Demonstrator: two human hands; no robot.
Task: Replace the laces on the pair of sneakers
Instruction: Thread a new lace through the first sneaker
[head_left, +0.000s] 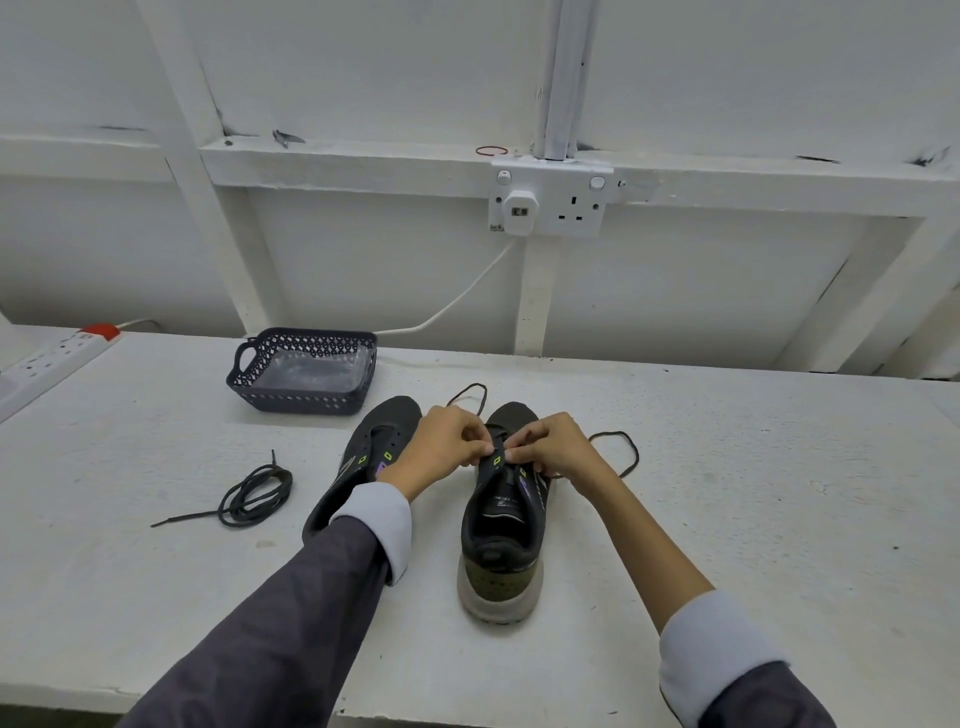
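Two dark sneakers stand side by side on the white table, heels toward me. Over the right sneaker (501, 540) my left hand (447, 444) and my right hand (548, 447) meet at the eyelet flap, each pinching there with curled fingers. A dark lace (621, 449) threaded in this shoe loops out to the right, and another loop of it shows beyond the toe. The left sneaker (376, 441) has bare eyelets and is partly hidden by my left forearm. A second dark lace (249, 496) lies coiled on the table to the left.
A dark plastic basket (304, 371) with clear plastic inside sits behind the left sneaker. A white power strip (49, 364) lies at the far left edge. A wall socket (548, 200) with a plug and cable is on the wall behind.
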